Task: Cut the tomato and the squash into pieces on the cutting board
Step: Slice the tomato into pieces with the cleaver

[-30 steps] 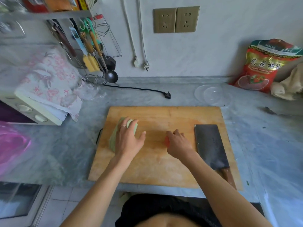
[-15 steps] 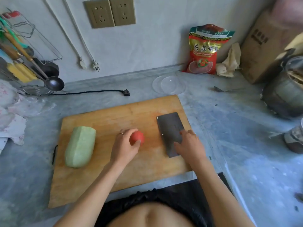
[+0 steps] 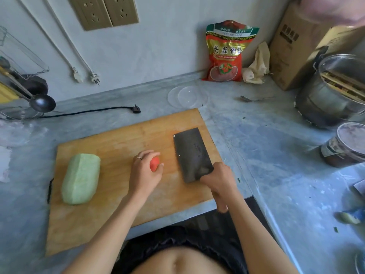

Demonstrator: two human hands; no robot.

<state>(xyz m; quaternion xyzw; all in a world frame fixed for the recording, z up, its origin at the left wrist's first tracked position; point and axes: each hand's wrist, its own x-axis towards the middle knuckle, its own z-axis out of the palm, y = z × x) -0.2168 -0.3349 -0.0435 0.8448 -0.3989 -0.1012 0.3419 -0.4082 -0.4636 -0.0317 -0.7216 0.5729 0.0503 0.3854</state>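
- Left hand [image 3: 145,175]: fingers and thumb curled round the tomato [image 3: 154,163], holding it down on the cutting board [image 3: 126,143], roughly mid-board; ring on one finger
- Tomato: mostly hidden by the hand, only a red sliver shows between thumb and fingers; whether it is whole or cut cannot be told
- Right hand [image 3: 221,179]: wrapped round the handle end of the cleaver [image 3: 191,153]; handle itself hidden under the hand
- Cleaver: dark rectangular blade lying flat on the right part of the board, pointing away from the person, just beside the tomato, not touching it
- Squash [image 3: 81,178]: pale green, peeled, faceted surface, lying whole on the left part of the board, long axis running near-to-far, well apart from both hands
- Board: wooden, sits skewed on the grey marble countertop [image 3: 266,147], near edge overhanging towards the person
- Behind the board: clear plastic lid [image 3: 187,95], black power plug [image 3: 136,109] with its cable running left, metal spoon [image 3: 254,98]
- Against the wall: red snack bag [image 3: 227,54] upright, crumpled cloth [image 3: 256,66] beside it, cardboard box [image 3: 296,42] to the right
- Far right: steel pot [image 3: 333,91] with chopsticks inside, round tub [image 3: 345,145] nearer the person
- Far left: ladle [image 3: 41,102] hanging from a utensil rack
- Wall: double socket [image 3: 104,11], two unplugged cords hanging below
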